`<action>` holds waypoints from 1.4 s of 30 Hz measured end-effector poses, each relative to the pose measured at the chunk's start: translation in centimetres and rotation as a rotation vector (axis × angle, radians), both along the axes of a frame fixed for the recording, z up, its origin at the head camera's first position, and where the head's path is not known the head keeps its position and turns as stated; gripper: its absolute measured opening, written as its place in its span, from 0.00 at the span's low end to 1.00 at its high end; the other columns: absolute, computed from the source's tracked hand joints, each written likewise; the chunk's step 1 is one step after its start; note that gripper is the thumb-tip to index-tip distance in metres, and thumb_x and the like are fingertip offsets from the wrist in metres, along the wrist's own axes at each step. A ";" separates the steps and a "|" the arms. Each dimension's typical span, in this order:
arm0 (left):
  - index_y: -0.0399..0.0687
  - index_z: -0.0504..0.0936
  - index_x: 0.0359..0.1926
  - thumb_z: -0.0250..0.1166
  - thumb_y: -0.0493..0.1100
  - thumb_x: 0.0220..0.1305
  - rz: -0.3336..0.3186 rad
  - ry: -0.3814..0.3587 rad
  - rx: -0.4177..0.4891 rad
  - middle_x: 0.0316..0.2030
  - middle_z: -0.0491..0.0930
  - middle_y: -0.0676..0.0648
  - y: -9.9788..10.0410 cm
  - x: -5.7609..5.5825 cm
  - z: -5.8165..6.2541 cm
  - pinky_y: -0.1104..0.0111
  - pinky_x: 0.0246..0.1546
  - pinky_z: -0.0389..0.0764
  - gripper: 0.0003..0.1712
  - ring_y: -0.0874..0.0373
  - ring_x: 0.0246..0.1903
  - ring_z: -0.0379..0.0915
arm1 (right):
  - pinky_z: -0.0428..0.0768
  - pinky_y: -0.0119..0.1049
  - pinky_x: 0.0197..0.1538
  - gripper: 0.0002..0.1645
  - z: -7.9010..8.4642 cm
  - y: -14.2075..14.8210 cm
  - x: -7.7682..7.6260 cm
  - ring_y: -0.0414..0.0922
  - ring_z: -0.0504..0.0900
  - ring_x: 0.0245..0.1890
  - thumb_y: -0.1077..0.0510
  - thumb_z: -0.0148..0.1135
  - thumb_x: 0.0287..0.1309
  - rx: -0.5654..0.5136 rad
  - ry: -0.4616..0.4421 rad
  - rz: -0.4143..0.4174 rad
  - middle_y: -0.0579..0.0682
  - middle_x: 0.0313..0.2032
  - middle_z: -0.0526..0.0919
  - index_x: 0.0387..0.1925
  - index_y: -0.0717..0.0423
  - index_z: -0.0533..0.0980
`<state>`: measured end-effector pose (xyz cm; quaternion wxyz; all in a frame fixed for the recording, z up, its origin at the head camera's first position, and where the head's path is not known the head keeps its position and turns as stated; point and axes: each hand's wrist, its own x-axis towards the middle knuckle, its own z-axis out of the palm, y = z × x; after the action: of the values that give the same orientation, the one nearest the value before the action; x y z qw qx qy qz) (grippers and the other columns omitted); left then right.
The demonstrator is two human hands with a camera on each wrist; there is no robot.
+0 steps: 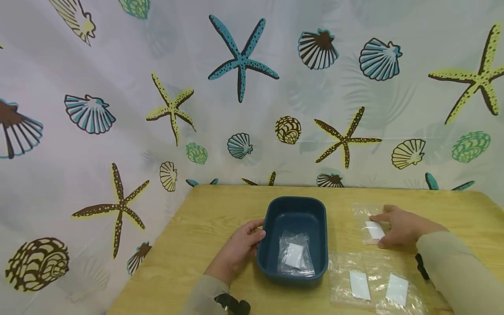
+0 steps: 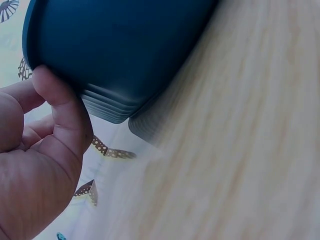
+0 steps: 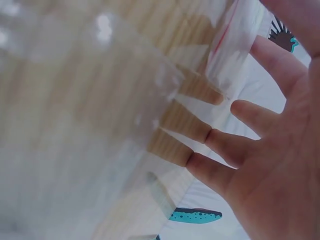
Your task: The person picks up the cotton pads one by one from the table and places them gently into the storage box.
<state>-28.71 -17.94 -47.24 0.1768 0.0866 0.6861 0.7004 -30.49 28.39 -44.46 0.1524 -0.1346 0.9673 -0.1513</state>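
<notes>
A dark blue plastic bin [image 1: 292, 204] stands on the wooden table. My left hand [image 1: 241, 245] holds its left side; in the left wrist view the thumb [image 2: 55, 92] lies against the bin's wall. Inside the bin is a clear zip bag [image 1: 295, 254] with a white packet in it. On the right, my right hand [image 1: 403, 225] touches another clear bag [image 1: 374, 229] holding a white packet, thumb and index finger spread apart at its right side. In the right wrist view the other fingers [image 3: 232, 145] are extended, and part of the bag's red-striped edge [image 3: 227, 32] is raised.
Two more clear bags with white packets, one [image 1: 359, 284] beside the other [image 1: 397, 289], lie on the table to the right of the bin. Behind the wooden table [image 1: 189, 223] hangs a curtain [image 1: 267, 162] printed with shells and starfish.
</notes>
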 end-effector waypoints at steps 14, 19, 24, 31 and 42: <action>0.43 0.65 0.74 0.54 0.41 0.79 -0.003 -0.015 0.012 0.50 0.75 0.36 0.0 -0.1 0.2 0.65 0.38 0.82 0.27 0.52 0.39 0.78 | 0.65 0.73 0.58 0.50 -0.8 0.6 -0.1 0.78 0.62 0.64 0.30 0.76 0.44 -0.043 0.074 0.015 0.78 0.69 0.56 0.65 0.52 0.77; 0.42 0.65 0.75 0.54 0.41 0.79 -0.004 -0.016 0.016 0.51 0.75 0.36 0.0 0.0 0.2 0.64 0.41 0.82 0.28 0.51 0.41 0.78 | 0.68 0.72 0.56 0.46 -0.8 0.6 0.0 0.76 0.67 0.62 0.31 0.77 0.44 -0.056 0.092 0.012 0.76 0.67 0.60 0.61 0.50 0.78; 0.42 0.64 0.75 0.54 0.41 0.79 -0.008 -0.010 0.020 0.50 0.75 0.36 0.0 0.0 0.1 0.64 0.40 0.83 0.27 0.52 0.40 0.79 | 0.70 0.71 0.55 0.43 -0.6 0.5 0.0 0.71 0.71 0.59 0.32 0.78 0.44 -0.058 0.071 -0.015 0.73 0.65 0.62 0.58 0.49 0.76; 0.42 0.64 0.75 0.54 0.41 0.79 -0.006 -0.011 0.018 0.50 0.74 0.36 0.0 0.0 0.2 0.63 0.40 0.83 0.28 0.51 0.41 0.78 | 0.70 0.71 0.55 0.42 -0.5 0.2 0.1 0.68 0.71 0.55 0.35 0.80 0.43 -0.099 0.033 -0.062 0.71 0.64 0.58 0.56 0.48 0.74; 0.42 0.65 0.74 0.54 0.39 0.79 0.000 -0.011 0.016 0.48 0.75 0.37 0.1 -0.1 0.2 0.66 0.34 0.81 0.27 0.54 0.36 0.77 | 0.70 0.69 0.57 0.38 -0.2 0.0 0.3 0.68 0.67 0.57 0.39 0.79 0.47 -0.186 0.168 -0.055 0.71 0.63 0.56 0.52 0.55 0.73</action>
<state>-28.85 -17.87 -47.04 0.1802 0.0842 0.6795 0.7062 -30.19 28.35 -44.66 0.0535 -0.1337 0.9619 -0.2325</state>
